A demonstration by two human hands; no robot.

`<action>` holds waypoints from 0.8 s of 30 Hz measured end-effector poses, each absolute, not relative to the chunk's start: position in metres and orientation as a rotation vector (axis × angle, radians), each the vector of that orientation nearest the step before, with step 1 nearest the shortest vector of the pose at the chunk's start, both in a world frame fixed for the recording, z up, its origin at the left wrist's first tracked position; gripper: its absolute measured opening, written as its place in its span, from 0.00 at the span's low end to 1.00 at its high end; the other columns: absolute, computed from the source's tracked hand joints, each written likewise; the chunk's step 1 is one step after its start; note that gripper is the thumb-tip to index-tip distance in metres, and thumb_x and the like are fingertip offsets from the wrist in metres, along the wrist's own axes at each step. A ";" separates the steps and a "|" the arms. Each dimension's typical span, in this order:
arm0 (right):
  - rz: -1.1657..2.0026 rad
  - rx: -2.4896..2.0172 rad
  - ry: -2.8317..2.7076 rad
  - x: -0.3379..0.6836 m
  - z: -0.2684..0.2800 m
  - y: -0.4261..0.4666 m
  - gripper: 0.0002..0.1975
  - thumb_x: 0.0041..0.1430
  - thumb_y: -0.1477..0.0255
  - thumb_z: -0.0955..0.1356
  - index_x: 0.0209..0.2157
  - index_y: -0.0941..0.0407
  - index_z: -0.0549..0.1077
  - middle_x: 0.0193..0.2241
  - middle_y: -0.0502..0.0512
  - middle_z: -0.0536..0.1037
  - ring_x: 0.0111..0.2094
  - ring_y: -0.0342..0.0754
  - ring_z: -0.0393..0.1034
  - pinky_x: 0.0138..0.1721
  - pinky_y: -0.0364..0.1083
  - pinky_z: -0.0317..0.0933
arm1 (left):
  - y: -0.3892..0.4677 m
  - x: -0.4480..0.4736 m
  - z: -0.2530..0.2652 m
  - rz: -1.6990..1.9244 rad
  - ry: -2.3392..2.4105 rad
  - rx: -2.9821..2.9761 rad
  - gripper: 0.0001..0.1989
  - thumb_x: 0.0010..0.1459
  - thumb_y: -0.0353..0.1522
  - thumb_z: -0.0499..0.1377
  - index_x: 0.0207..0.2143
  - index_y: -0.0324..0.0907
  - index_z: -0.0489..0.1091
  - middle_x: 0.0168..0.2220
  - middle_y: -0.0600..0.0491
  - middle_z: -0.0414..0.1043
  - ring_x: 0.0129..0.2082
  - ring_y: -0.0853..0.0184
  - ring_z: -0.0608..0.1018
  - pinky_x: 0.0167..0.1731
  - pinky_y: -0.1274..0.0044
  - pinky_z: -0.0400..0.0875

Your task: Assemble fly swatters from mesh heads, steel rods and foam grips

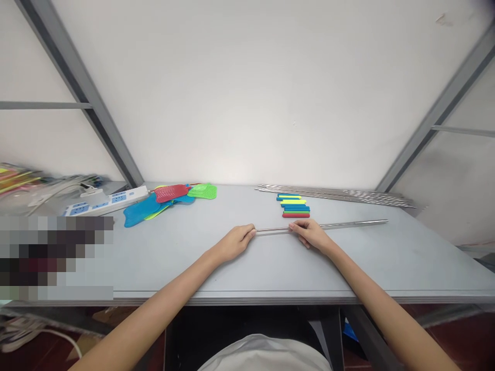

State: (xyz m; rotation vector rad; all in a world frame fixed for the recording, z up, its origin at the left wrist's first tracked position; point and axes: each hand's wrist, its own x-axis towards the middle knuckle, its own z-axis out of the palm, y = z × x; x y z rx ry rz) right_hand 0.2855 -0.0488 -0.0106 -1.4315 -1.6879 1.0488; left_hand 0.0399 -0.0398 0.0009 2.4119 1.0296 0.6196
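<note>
A thin silver metal rod [353, 223] lies almost level just above the grey table, thicker toward its right end, like a telescopic pole. My left hand [235, 243] is closed around its left end, which the fingers hide. Further right, my right hand [310, 234] pinches the rod between thumb and fingers, and the thicker part sticks out beyond it. Just behind my right hand lies a row of short coloured tubes [296, 208] in blue, yellow, green and red.
Several metal rods [336, 194] lie bundled along the back right. Plastic mesh fly swatter heads [172, 194] in red, blue, green and yellow are piled at the back left. Beside them is a white power strip [110, 202]. The table's front edge [263, 298] runs below my forearms.
</note>
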 end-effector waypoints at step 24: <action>0.982 -1.537 -1.688 0.300 -0.005 -0.050 0.20 0.44 0.56 0.61 0.28 0.59 0.69 0.10 0.45 0.57 0.11 0.36 0.47 0.13 0.39 0.45 | -0.033 0.030 -0.001 0.668 1.113 2.424 0.13 0.56 0.34 0.39 0.20 0.40 0.50 0.17 0.59 0.49 0.19 0.74 0.57 0.21 0.81 0.52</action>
